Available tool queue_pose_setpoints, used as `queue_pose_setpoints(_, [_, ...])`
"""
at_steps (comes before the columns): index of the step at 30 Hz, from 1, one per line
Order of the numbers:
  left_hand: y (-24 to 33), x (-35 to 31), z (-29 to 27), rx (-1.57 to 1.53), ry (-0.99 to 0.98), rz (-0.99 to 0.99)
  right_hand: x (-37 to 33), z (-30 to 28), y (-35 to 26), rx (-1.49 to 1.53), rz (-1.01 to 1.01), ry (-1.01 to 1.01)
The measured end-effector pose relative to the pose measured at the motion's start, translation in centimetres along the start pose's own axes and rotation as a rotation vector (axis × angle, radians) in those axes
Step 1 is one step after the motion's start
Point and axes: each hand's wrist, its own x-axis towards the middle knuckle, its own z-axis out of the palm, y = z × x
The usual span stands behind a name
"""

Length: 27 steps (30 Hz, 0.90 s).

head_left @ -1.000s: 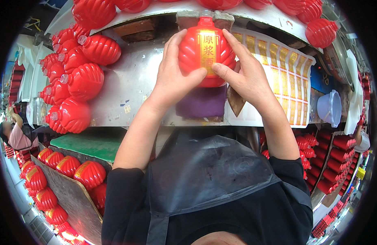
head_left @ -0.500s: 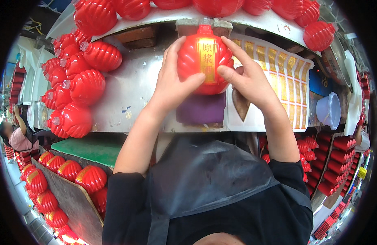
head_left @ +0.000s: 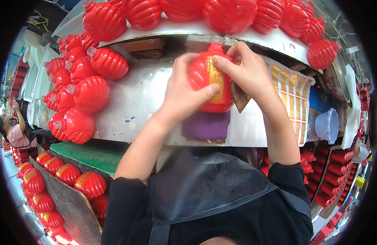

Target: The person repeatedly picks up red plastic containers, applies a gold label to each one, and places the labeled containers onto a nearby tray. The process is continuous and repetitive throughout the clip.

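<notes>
A red ribbed plastic bottle lies on the bench with its neck pointing away from me, between my two hands. A gold label runs lengthwise down its upper face. My left hand is wrapped round the bottle's left side, its thumb on the lower part of the label. The thumb of my right hand presses the label's upper end, while the other fingers curl at the bottle's right shoulder. From under the right hand sticks a flat, brown, pointed scraper, its upper end hidden. A purple cloth covers the block beneath the bottle.
Sheets of gold labels lie on the bench at the right, beside a pale blue bucket. Unlabelled red bottles crowd the left side, and more line the far shelf. Labelled bottles fill a crate at lower left.
My right thumb has moved up from the label's lower half to its upper end, and those fingers have curled in. The scraper has shifted with that hand. My view has tilted slightly.
</notes>
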Motion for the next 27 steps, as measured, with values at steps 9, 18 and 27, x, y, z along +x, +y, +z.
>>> queue_pose_setpoints(9, [-0.4, 0.0, 0.2, -0.077, -0.017, -0.023, 0.0, 0.6, 0.0, 0.066, 0.056, 0.010])
queue_pose_setpoints(18, [-0.1, -0.1, 0.2, -0.043, 0.014, -0.009, -0.2, 0.4, -0.2, 0.039, 0.060, -0.005])
queue_pose_setpoints(27, [0.7, 0.6, -1.5, 0.310, -0.124, 0.276, -2.3, 0.0, 1.4, 0.234, -0.381, 0.170])
